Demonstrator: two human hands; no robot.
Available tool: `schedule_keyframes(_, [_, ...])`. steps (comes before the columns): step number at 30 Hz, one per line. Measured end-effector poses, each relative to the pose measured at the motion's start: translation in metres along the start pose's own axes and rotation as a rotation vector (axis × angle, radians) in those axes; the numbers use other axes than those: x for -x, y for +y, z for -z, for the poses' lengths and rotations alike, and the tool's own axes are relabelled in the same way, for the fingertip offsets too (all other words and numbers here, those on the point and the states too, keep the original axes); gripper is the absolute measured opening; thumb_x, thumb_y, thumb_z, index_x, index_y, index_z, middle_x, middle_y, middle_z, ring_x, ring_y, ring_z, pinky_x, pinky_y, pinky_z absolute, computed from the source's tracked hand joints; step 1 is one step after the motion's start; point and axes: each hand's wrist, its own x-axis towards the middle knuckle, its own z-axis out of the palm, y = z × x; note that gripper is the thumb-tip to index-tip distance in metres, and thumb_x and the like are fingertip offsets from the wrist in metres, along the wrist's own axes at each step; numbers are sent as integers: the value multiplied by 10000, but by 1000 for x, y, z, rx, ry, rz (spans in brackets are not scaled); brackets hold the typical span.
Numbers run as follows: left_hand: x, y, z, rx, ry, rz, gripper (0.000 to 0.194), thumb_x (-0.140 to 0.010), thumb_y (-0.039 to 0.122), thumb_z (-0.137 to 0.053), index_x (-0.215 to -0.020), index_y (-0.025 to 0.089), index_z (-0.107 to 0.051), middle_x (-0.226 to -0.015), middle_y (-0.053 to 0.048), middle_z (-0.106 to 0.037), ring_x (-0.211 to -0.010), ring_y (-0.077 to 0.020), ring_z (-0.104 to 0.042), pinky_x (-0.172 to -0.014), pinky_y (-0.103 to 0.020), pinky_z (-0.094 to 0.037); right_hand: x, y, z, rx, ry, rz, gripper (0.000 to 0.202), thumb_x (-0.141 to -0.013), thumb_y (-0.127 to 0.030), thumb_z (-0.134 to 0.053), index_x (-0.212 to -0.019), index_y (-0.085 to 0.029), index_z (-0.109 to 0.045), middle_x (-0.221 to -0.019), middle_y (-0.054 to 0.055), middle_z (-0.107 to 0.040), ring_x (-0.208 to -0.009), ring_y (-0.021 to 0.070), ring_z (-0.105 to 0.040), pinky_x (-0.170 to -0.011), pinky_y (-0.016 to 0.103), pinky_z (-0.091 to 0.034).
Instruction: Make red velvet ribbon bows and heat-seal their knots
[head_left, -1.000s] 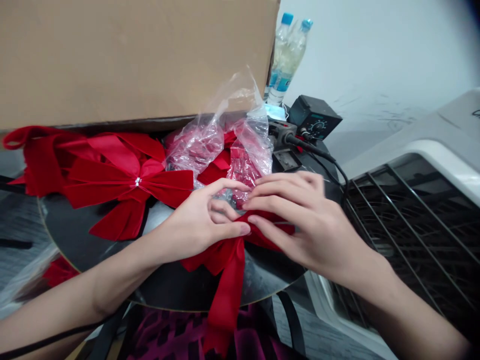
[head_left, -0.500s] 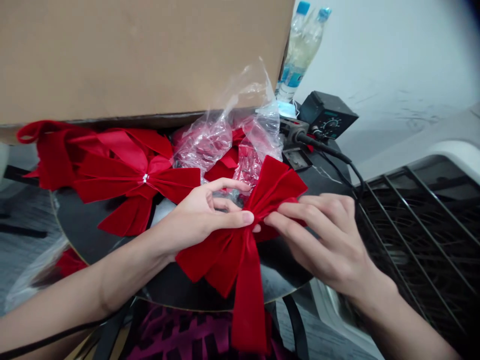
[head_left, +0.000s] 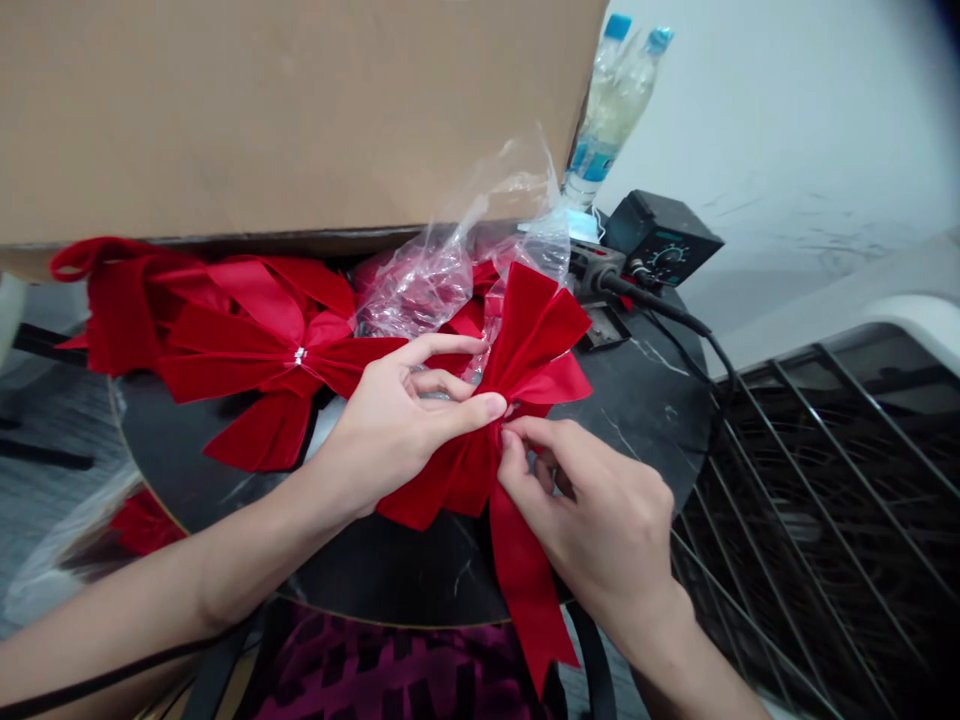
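A red velvet bow [head_left: 529, 325] is held up over the front of a round black table. My left hand [head_left: 409, 420] grips its middle, the thumb lying on the knot and the fingers behind. My right hand [head_left: 592, 500] pinches at the bow just below the knot, finger and thumb together where the long tail [head_left: 529, 580] starts. That tail hangs past the table's front edge. Left of my hands, another red bow [head_left: 247, 355] with a silvery tie at its centre rests on a heap of red ribbon.
Behind the bows stands a large cardboard box [head_left: 300, 110]. A clear plastic bag [head_left: 420, 285] with red pieces lies against it. To the right are bottles [head_left: 615, 110], a black box with a dial [head_left: 664, 240], a cable, and a black wire rack [head_left: 832, 480].
My right hand has moved left and down from the bow's right loops to just below the knot. The bow has turned and risen slightly, and its tail has swung right.
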Motion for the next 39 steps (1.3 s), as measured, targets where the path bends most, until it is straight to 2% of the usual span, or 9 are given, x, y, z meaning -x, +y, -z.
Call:
schedule_keyframes(2, [2,2,1,7,4,10,588,-719,155,-907,-1256,192,-670,-729,41,-757,-784,-144,-763,-822,-217,-570,1,0,-1,-133,-21,-129,96,-968,-159,-616,-936,-177,-704,-745,-2,-713,-567,102,-613,-608,234,-529])
schedule_keyframes(6, [3,2,2,73,-49,44,581,-746,140,-884,-1274,204,-649,-731,44,-771,-749,-113,-744,-810,-195,-549,9,1,-7,-608,-50,-540,129,-937,-289,-682,-862,-194,-729,-691,-5,-710,-566,122,-655,-516,211,-537])
schedule_keyframes(9, [2,3,3,41,-60,34,593,-730,130,-890,-1262,208,-640,-723,42,-758,-725,-112,-723,-728,-177,-531,12,1,-13,-756,15,-659,133,-882,-324,-751,-857,-194,-755,-737,25,-760,-645,157,-720,-583,237,-597])
schedule_keyframes(14, [1,0,6,7,-91,8,575,-735,132,-883,-1236,247,-626,-746,46,-739,-686,-110,-698,-639,-167,-506,6,-3,-26,-870,162,-707,163,-828,-337,-820,-858,-201,-735,-813,50,-783,-697,185,-736,-651,302,-638])
schedule_keyframes(21, [4,-1,8,26,-162,-2,533,-781,142,-841,-1262,256,-644,-798,27,-739,-709,-112,-696,-657,-175,-516,-2,-6,-26,-911,166,-707,164,-830,-346,-793,-822,-220,-689,-787,47,-748,-702,195,-708,-637,322,-624])
schedule_keyframes(30, [8,4,4,-44,-185,-31,518,-802,117,-806,-1229,280,-562,-799,47,-692,-714,-119,-706,-649,-191,-530,3,-6,-26,-996,120,-755,209,-841,-384,-808,-807,-212,-693,-778,38,-742,-733,199,-716,-676,318,-618])
schedule_keyframes(35, [6,0,4,-48,-154,-98,512,-801,119,-806,-1204,279,-535,-794,46,-687,-728,-135,-726,-650,-205,-560,1,-5,-32,-980,81,-731,214,-872,-413,-761,-848,-211,-693,-833,52,-771,-783,221,-752,-719,344,-645])
schedule_keyframes(37, [5,-1,5,-44,-151,-106,483,-796,129,-814,-1161,275,-533,-800,48,-673,-748,-142,-734,-655,-209,-571,5,-7,-32,-925,121,-731,226,-869,-418,-767,-876,-206,-691,-815,49,-765,-740,214,-744,-666,328,-638])
schedule_keyframes(39, [5,-2,6,-49,-162,-92,479,-803,138,-814,-1149,283,-517,-808,49,-677,-737,-139,-736,-652,-208,-574,11,-11,-24,-761,137,-705,220,-879,-409,-770,-846,-205,-694,-730,26,-736,-620,183,-700,-557,288,-590])
